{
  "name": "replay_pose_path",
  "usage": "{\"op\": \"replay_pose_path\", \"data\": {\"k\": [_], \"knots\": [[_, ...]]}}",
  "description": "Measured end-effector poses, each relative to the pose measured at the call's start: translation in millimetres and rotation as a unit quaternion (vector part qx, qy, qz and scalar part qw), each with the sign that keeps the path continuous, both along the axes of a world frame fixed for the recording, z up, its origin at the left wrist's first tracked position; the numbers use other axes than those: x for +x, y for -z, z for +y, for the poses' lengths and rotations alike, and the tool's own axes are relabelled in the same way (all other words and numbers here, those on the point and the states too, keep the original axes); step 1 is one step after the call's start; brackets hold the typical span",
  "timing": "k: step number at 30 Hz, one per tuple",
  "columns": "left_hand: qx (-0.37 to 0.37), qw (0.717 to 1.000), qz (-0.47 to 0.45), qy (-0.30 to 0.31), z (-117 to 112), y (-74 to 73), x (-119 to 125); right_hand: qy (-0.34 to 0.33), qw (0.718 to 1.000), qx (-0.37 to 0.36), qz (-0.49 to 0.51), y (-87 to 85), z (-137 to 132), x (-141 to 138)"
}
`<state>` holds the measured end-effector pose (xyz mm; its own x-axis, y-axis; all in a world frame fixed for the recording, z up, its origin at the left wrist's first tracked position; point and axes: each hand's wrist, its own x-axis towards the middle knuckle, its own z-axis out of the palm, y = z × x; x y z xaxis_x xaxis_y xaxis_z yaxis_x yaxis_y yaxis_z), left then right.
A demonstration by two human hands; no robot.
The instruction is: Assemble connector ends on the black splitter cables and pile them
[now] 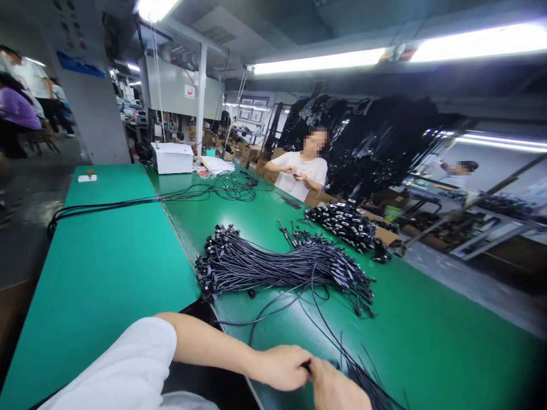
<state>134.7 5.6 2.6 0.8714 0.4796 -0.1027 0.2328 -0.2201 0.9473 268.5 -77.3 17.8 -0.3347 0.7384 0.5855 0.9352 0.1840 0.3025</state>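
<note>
My left hand and my right hand meet low in the view, both closed, fingertips together. Between them shows a small black piece that looks like a cable end; the fingers hide most of it. Right of my hands runs a bundle of thin black cables, partly behind my right hand. Beyond the hands lies a large pile of black cables, with dark connectors gathered at both ends. A few loose cables curve from this pile down towards my hands.
Black packed cable pieces are heaped behind the pile. Long cables cross the green table near a white box. Across the table a co-worker handles something small. Black cables hang behind.
</note>
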Motion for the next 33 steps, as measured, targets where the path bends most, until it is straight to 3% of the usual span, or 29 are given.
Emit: {"op": "replay_pose_path", "data": {"k": [2,3,5,8,10,11,12,13,15,16,18,20,22,25,27,28,30,33], "knots": [[-0.181,0.980,-0.048,-0.061,4.0,-9.5,10.1,0.068,0.988,-0.036,0.132,-4.8,3.2,0.4],[-0.258,0.961,-0.065,-0.081,6.8,-13.7,14.3,0.097,0.969,-0.066,0.215,-6.2,3.8,-1.7],[-0.336,0.931,-0.089,-0.107,12.2,-20.3,18.4,0.137,0.896,-0.126,0.404,-5.7,3.6,-10.6],[-0.316,0.931,-0.125,-0.131,17.1,-25.7,10.4,0.137,0.701,-0.191,0.673,0.7,1.4,-25.9],[-0.266,0.946,-0.151,-0.105,17.6,-28.1,-1.3,0.111,0.573,-0.241,0.776,3.1,0.3,-28.0],[-0.216,0.961,-0.157,-0.075,17.4,-29.0,-7.3,0.102,0.533,-0.259,0.799,2.1,-0.1,-25.5],[-0.148,0.975,-0.158,-0.045,17.2,-29.4,-12.8,0.101,0.519,-0.264,0.807,-0.5,-0.9,-21.5],[-0.072,0.985,-0.153,-0.022,17.0,-29.3,-17.1,0.107,0.529,-0.256,0.802,-4.7,-2.1,-16.8],[0.032,0.993,-0.117,0.005,17.5,-27.4,-21.8,0.128,0.599,-0.210,0.762,-15.6,-7.4,-10.9],[0.036,0.995,-0.094,0.010,18.1,-26.1,-22.0,0.134,0.644,-0.184,0.730,-20.9,-11.2,-11.7],[-0.030,0.998,-0.052,0.019,19.5,-24.9,-19.6,0.116,0.725,-0.171,0.657,-28.0,-18.7,-21.3],[-0.102,0.994,-0.031,0.013,20.5,-28.3,-16.6,0.082,0.769,-0.204,0.600,-28.1,-21.8,-35.3],[-0.107,0.993,-0.044,0.010,20.5,-35.7,-16.2,0.076,0.777,-0.235,0.578,-23.3,-19.5,-42.6],[-0.008,0.995,-0.052,0.089,17.9,-42.3,-21.0,0.126,0.771,-0.212,0.587,-18.2,-16.3,-33.8],[0.050,0.989,-0.026,0.135,14.9,-37.1,-23.4,0.155,0.772,-0.183,0.588,-20.1,-18.4,-25.0],[0.056,0.990,-0.016,0.125,13.7,-32.0,-23.2,0.158,0.774,-0.176,0.588,-22.0,-20.3,-22.6],[0.007,0.997,-0.018,0.068,12.4,-20.7,-20.1,0.136,0.770,-0.176,0.598,-25.0,-23.8,-23.7],[-0.175,0.982,-0.066,0.027,13.3,-14.2,-13.5,0.064,0.735,-0.188,0.648,-24.1,-26.3,-33.0]]}}
